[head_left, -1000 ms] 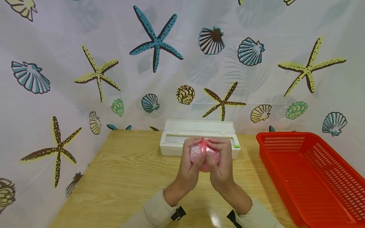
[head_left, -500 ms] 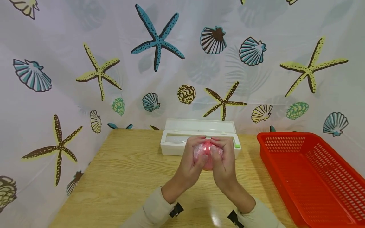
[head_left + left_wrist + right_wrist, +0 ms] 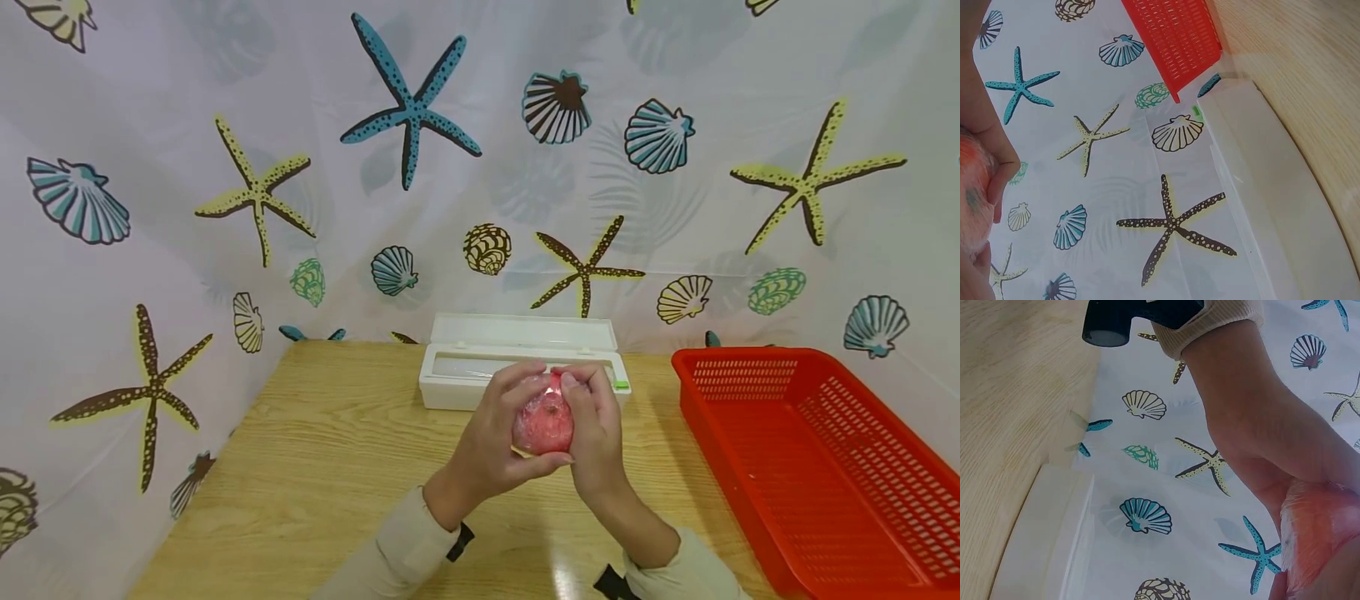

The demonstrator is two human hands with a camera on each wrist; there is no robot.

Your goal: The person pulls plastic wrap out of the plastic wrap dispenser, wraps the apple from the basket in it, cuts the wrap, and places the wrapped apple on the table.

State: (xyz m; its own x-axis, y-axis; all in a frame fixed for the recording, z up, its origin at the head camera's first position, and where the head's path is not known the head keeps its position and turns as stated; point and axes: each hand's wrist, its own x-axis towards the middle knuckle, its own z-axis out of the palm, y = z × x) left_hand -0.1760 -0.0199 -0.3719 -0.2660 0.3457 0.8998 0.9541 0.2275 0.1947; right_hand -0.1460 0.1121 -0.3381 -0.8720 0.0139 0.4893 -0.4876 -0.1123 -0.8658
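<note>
A red apple (image 3: pixel 546 423) wrapped in clear cling film is held up between both hands over the table. Its dimpled end faces the head camera, and wrinkles of film catch the light. My left hand (image 3: pixel 483 437) grips it from the left, fingers curled over the top and thumb along the underside. On the right side, my right hand (image 3: pixel 602 446) clasps it with the thumb on the upper right. The left wrist view shows the apple (image 3: pixel 974 194) at its left edge; in the right wrist view the wrapped apple (image 3: pixel 1313 534) is partly covered by the hand.
Behind the hands, a white cling film dispenser (image 3: pixel 457 394) stands with its lid raised and a green slider (image 3: pixel 622 385) at its right end. A red plastic basket (image 3: pixel 738 479) is on the right of the wooden table (image 3: pixel 330 467). A patterned curtain (image 3: pixel 450 275) hangs behind.
The apple has been turned so its dimpled end shows. My left thumb has moved from the near face to underneath, and my right thumb has shifted up to the upper right.
</note>
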